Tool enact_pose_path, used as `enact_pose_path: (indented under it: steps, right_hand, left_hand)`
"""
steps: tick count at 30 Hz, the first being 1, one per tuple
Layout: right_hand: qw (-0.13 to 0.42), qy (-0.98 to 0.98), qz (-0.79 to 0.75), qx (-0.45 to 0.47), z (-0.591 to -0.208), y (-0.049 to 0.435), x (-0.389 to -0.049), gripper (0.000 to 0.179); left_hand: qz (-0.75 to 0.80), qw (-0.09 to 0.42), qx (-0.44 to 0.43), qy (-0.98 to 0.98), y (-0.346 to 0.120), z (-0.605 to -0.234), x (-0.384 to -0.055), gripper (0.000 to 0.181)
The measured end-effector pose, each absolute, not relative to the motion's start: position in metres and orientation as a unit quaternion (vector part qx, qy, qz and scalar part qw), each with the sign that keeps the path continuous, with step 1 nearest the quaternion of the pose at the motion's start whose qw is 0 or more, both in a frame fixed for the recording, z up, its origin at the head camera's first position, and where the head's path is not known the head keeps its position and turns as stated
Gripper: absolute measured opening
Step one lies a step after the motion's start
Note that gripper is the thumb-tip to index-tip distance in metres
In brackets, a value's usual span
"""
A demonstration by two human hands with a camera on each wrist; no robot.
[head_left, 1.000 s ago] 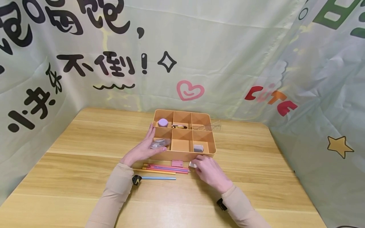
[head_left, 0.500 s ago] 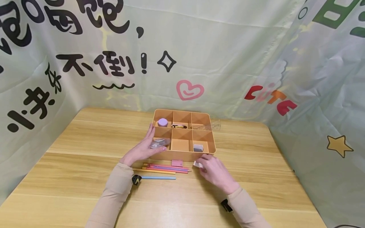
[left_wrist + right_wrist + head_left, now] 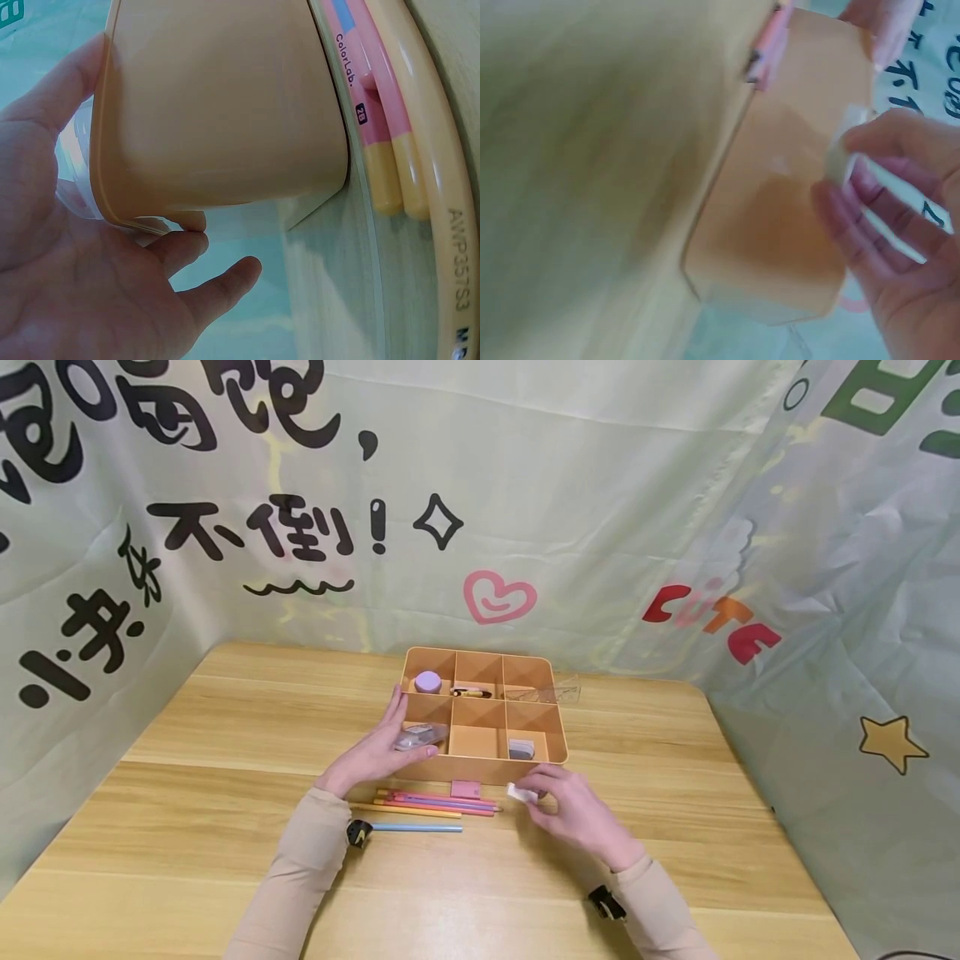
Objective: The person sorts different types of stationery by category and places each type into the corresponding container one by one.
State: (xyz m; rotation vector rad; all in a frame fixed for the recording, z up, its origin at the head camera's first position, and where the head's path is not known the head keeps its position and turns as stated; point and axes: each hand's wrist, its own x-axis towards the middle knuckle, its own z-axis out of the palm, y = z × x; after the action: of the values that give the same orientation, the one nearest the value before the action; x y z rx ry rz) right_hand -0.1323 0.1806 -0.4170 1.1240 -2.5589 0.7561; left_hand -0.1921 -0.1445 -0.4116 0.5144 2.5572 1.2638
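An orange organizer box with several compartments stands near the table's back edge. At its front left corner rests my left hand, thumb over the front rim and fingers extended along the left side. My right hand pinches a small white eraser between thumb and fingertips, just in front of the box's front right part. In the right wrist view the eraser is held beside the box wall, somewhat blurred. A pink block lies before the box, near several pencils.
Inside the box are a purple-lidded round item, a clear packet, a yellow-black item, a grey-white block and a clear ruler overhanging the right side. A blue pencil lies nearer the front.
My right hand has shifted a little to the right along the box front, with the white eraser in its pinch. The left hand and the box have stayed in place.
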Motion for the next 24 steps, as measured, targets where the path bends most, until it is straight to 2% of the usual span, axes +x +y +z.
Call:
enact_pose_path:
  steps: [4, 8, 15, 19, 24]
  right_hand:
    - [0.151, -0.845, 0.307, 0.411, -0.407, 0.18, -0.136, 0.037]
    - [0.169, -0.844, 0.317, 0.398, -0.396, 0.182, -0.143, 0.038]
    - [0.196, -0.869, 0.267, 0.368, -0.375, 0.179, -0.164, 0.028]
    - [0.188, -0.882, 0.245, 0.357, -0.367, 0.175, -0.176, 0.025]
    - [0.153, -0.9, 0.223, 0.342, -0.364, 0.176, -0.194, 0.024]
  left_hand:
    - [0.432, 0.121, 0.177, 0.876, -0.144, -0.411, -0.192, 0.111]
    - [0.433, 0.121, 0.178, 0.875, -0.144, -0.411, -0.192, 0.11]
    - [0.432, 0.118, 0.178, 0.876, -0.145, -0.414, -0.193, 0.11]
    - [0.432, 0.12, 0.178, 0.876, -0.144, -0.415, -0.192, 0.11]
    - [0.435, 0.119, 0.179, 0.874, -0.144, -0.414, -0.192, 0.109]
